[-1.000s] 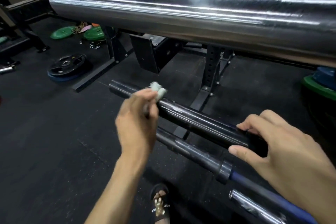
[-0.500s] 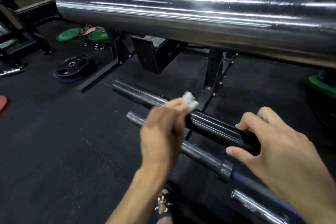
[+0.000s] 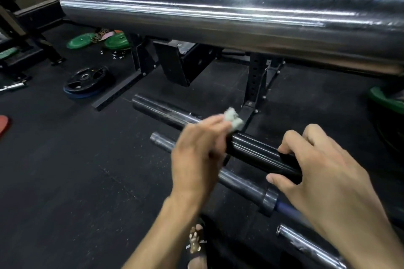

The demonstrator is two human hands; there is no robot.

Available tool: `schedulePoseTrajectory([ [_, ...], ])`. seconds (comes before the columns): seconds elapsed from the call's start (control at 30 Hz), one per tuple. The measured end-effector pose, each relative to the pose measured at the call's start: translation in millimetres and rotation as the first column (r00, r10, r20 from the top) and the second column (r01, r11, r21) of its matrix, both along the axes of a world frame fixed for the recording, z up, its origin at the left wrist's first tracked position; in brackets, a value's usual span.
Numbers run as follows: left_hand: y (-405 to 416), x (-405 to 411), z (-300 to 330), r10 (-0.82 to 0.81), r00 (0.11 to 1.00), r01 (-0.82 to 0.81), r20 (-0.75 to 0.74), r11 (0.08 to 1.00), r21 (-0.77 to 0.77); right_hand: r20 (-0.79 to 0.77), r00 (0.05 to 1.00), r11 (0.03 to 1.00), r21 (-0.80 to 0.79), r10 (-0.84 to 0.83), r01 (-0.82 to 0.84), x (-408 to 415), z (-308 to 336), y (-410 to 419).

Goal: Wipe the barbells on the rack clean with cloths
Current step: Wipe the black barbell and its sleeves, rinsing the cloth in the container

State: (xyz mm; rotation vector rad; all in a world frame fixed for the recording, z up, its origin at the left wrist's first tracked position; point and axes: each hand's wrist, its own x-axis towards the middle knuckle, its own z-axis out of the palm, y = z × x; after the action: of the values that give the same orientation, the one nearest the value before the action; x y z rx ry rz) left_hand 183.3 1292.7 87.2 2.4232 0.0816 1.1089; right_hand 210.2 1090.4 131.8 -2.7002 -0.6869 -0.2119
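Observation:
A dark barbell sleeve [image 3: 251, 148] runs from the middle left toward the lower right. My left hand [image 3: 196, 155] grips a small whitish cloth [image 3: 234, 118] and presses it onto the top of that sleeve. My right hand [image 3: 323, 172] holds the same sleeve farther right, fingers over the top and thumb underneath. A second barbell [image 3: 240, 183] with a collar and a blue shaft lies just below. A shiny third sleeve end [image 3: 306, 244] shows at the bottom right. A large chrome sleeve [image 3: 218, 17] fills the top, very close to the camera.
Black rack uprights [image 3: 255, 85] and a base beam [image 3: 122, 91] stand on the black rubber floor. Green plates [image 3: 98, 40] and a black plate [image 3: 87, 78] lie at the left. A green plate [image 3: 387, 98] sits at the right edge. My sandalled foot [image 3: 196, 244] is below.
My left hand has slid the cloth along the dark sleeve from its left end toward my right hand. The right hand has kept its hold.

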Motion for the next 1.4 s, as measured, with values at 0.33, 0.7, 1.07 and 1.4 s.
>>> schedulePoseTrajectory([
  [0.33, 12, -5, 1, 0.027, 1.000, -0.028, -0.012, 0.997, -0.072, 0.092, 0.996, 0.999, 0.034, 0.014, -0.017, -1, -5, 3],
  [0.7, 38, -3, -8, 0.147, 0.987, -0.135, 0.060, 0.976, -0.168, 0.027, 1.000, 0.998, 0.068, -0.015, 0.013, 7, -7, 0],
  [1.07, 59, -3, -7, 0.253, 0.967, -0.240, 0.037, 0.946, -0.217, 0.030, 0.998, 0.998, 0.047, -0.054, 0.052, -1, -10, 7],
  [1.4, 68, 8, 9, 0.287, 0.956, -0.295, -0.068, 0.934, -0.203, 0.090, 0.994, 0.997, 0.056, -0.057, 0.053, -3, -12, 6],
])
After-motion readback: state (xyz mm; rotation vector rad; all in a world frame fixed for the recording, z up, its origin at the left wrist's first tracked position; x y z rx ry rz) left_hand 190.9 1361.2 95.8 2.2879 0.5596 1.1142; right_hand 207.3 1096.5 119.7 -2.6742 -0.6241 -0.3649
